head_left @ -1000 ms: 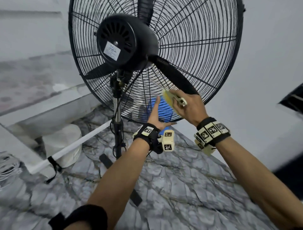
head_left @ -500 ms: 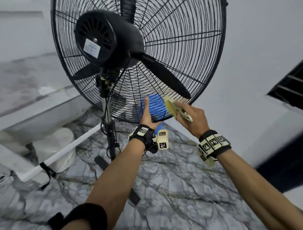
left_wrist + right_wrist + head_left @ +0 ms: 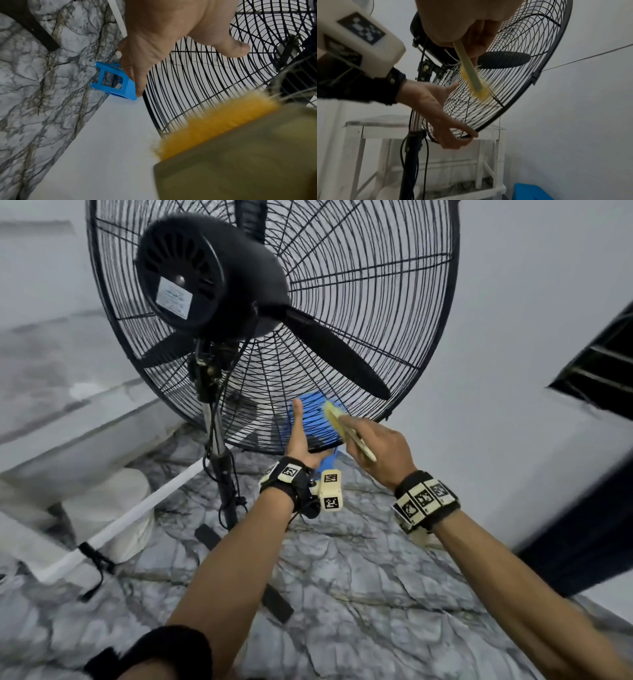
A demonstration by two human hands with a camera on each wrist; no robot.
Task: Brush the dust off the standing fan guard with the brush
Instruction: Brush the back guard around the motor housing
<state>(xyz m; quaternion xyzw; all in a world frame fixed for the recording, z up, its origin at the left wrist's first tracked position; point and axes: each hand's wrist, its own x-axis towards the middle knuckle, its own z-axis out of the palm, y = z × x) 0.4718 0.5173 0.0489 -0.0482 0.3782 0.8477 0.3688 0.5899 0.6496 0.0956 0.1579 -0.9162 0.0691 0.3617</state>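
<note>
The black wire fan guard (image 3: 376,302) fills the upper head view, seen from behind with the motor housing (image 3: 205,275) at its centre. My left hand (image 3: 301,440) holds the guard's bottom rim, fingers curled under it and thumb lying up along the wires. My right hand (image 3: 380,450) grips the yellow brush (image 3: 337,419), whose bristles press on the lower wires just right of the left thumb. In the right wrist view the brush (image 3: 471,70) lies against the guard (image 3: 530,54) above the left hand (image 3: 436,108). The left wrist view has the brush (image 3: 223,135) blurred beside the guard (image 3: 205,81).
The fan's pole (image 3: 219,460) and cable stand left of my hands on a marbled floor (image 3: 342,577). A blue stool (image 3: 116,82) sits beyond the guard by the wall. A white rod (image 3: 137,508) and a white tub (image 3: 113,508) lie at the left. A white table (image 3: 419,128) stands behind.
The brush has moved down the lower guard, from beside the blade tip toward the rim. My left hand has stayed on the bottom rim. My head has shifted.
</note>
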